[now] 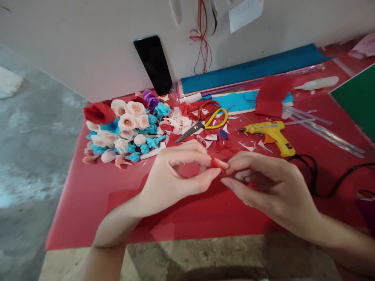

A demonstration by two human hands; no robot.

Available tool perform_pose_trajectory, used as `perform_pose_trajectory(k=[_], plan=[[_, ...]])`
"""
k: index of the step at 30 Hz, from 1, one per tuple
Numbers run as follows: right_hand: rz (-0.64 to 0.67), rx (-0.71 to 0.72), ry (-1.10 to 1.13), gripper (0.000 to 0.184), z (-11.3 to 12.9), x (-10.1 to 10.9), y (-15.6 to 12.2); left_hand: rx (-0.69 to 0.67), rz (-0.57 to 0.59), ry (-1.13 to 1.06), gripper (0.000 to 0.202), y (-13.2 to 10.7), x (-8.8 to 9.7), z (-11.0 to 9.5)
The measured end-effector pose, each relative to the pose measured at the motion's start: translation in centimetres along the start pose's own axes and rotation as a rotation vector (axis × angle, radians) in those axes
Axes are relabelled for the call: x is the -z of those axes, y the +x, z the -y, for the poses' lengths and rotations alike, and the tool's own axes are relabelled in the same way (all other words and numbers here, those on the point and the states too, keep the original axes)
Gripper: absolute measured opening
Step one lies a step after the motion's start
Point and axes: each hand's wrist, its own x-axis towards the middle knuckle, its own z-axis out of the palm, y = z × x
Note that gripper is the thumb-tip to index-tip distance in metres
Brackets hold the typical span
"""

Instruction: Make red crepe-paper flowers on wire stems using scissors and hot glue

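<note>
While pinching one small red piece (216, 161) in the left hand (172, 171) above the red tabletop (77, 210), holds the right hand (272, 181) narrow, close beside it; cannot tell if gripping too. Can count one pair of scissors (200, 124), one yellow glue gun (271, 132), one black phone (154, 64); cannot number the overlapping paper flowers (127, 121).

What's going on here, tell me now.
A person's left hand pinches a small red piece; the right hand has its fingertips close beside it, contact unclear. Beyond the hands, scissors lie on scraps, with colourful artificial flowers to the left and a yellow glue gun to the right.
</note>
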Motion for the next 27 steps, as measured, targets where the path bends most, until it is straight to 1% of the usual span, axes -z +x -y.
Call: perform_pose_trajectory(k=[4, 9, 14, 18, 20, 23, 25, 27], plan=[[0.029, -0.037, 0.134, 0.009, 0.0, -0.1, 0.1, 0.024, 0.017, 0.011, 0.016, -0.1, 0.0, -0.1], [0.080, -0.075, 0.277, 0.007, 0.3, 0.1, 0.3, 0.031, 0.019, 0.009, 0.013, -0.1, -0.1, 0.1], [0.077, -0.130, 0.382, 0.006, 0.2, 0.2, 0.4, 0.017, -0.001, -0.014, 0.017, -0.1, -0.2, 0.4], [0.082, -0.186, 0.420, 0.005, 0.1, 0.3, 0.4, 0.092, 0.017, -0.039, 0.015, 0.0, -0.2, 0.1], [0.066, -0.184, 0.425, 0.008, 0.0, 0.2, 0.4, 0.114, 0.030, -0.075, 0.016, -0.1, -0.1, 0.0], [0.006, -0.169, 0.468, 0.007, -0.4, -0.1, 0.2, 0.096, 0.020, -0.133, 0.019, -0.2, -0.1, 0.1], [-0.034, -0.160, 0.500, 0.005, -0.6, -0.5, -0.1, 0.064, -0.004, -0.117, 0.019, -0.2, -0.3, 0.2], [-0.060, -0.142, 0.532, 0.006, -0.9, -0.9, -0.4, 0.020, -0.039, -0.052, 0.016, -0.1, -0.6, 0.3]])
